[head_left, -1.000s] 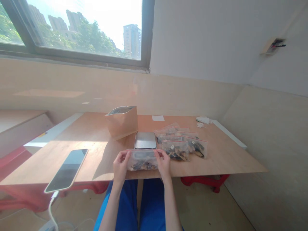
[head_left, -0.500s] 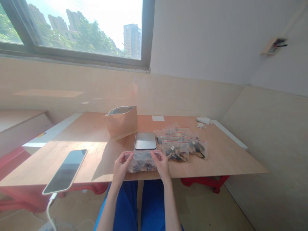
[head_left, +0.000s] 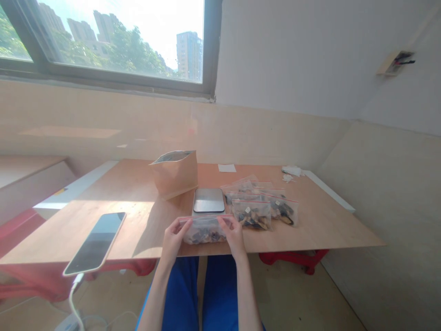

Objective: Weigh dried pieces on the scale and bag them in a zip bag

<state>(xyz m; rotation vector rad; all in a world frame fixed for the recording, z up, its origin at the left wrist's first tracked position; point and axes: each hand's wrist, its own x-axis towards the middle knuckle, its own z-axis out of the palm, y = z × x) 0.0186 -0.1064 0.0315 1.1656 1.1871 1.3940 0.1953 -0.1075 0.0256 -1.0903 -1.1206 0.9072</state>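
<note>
A clear zip bag [head_left: 205, 233] with a red-lined top and dark and tan dried pieces inside is at the table's front edge. My left hand [head_left: 174, 236] pinches the left end of its top strip between thumb and fingers. At the right end of the strip, my right hand [head_left: 233, 233] grips it the same way. Just beyond the bag lies a small scale [head_left: 209, 200] with a silver plate and nothing on it. Several filled zip bags [head_left: 253, 215] lie in a heap to the right of the scale, some bearing small white squares.
Behind the scale, to its left, a brown paper pouch [head_left: 175, 177] stands with its top open. A phone [head_left: 96, 243] on a white cable juts over the front-left table edge. White papers [head_left: 292, 171] lie at the back right, and a white card [head_left: 227, 168] at the back.
Both hands stay at the two ends of the bag's top strip, the right hand slightly further right. The view has shifted a little; the other things lie as before.
</note>
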